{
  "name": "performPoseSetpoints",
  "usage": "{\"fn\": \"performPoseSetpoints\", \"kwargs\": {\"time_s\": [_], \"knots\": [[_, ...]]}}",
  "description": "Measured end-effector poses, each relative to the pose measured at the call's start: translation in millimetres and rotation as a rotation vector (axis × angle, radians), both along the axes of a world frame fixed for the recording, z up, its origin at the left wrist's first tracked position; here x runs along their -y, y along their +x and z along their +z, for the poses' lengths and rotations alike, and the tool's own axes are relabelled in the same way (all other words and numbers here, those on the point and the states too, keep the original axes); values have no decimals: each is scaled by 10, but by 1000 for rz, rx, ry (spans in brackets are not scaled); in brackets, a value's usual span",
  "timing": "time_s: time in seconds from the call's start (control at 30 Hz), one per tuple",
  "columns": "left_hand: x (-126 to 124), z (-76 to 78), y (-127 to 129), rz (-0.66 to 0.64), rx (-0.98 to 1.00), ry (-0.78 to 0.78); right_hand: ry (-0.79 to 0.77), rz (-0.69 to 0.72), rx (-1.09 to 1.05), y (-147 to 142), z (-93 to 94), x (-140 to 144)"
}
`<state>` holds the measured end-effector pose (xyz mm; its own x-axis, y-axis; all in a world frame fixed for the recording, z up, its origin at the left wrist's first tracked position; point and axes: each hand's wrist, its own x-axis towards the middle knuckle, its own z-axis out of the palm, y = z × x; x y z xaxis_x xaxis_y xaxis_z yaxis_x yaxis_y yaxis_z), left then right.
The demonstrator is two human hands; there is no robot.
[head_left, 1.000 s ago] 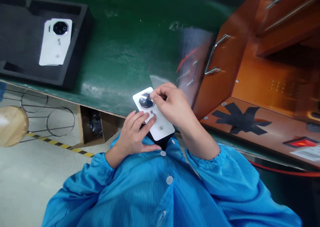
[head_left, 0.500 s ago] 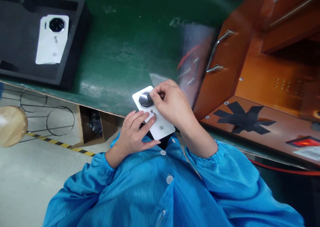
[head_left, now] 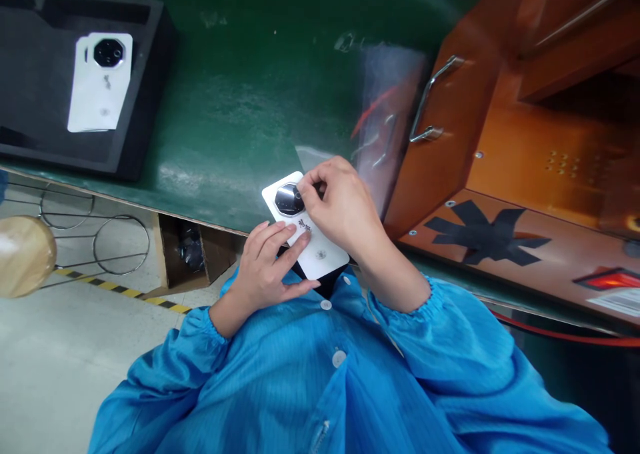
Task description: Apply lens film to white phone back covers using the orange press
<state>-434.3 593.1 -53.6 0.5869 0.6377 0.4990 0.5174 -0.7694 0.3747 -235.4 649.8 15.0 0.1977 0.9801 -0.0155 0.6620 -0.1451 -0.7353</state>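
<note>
A white phone back cover [head_left: 320, 255] with a dark octagonal camera window and small dark markings lies tilted at the bench's front edge. My left hand [head_left: 270, 261] rests on its left side, fingers stretched out and apart, with fingertips on the white surface. Over the upper right corner, my right hand [head_left: 337, 204] has thumb and index finger pinched together beside the camera window. Whatever is between those fingertips is hidden or too small to make out. Two or more similar white covers [head_left: 103, 87] lie stacked in a black tray [head_left: 135, 107] at the left.
An orange cabinet [head_left: 445, 174] with a metal handle [head_left: 425, 101] stands on the right of the green bench [head_left: 240, 107]. A clear plastic sheet [head_left: 387, 101] lies beside it. Below left are a round wooden stool [head_left: 25, 254] and a cardboard box [head_left: 217, 251].
The view has shifted very slightly, so the bench and tray appear a little further left. Both hands keep nearly the same pose on the cover.
</note>
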Motion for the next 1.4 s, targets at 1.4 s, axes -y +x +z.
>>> {"fn": "performPoseSetpoints", "kwargs": {"time_s": [1.4], "knots": [[-218,712,-148,-64,223,-53,773,366,486,276,342,1259]]}}
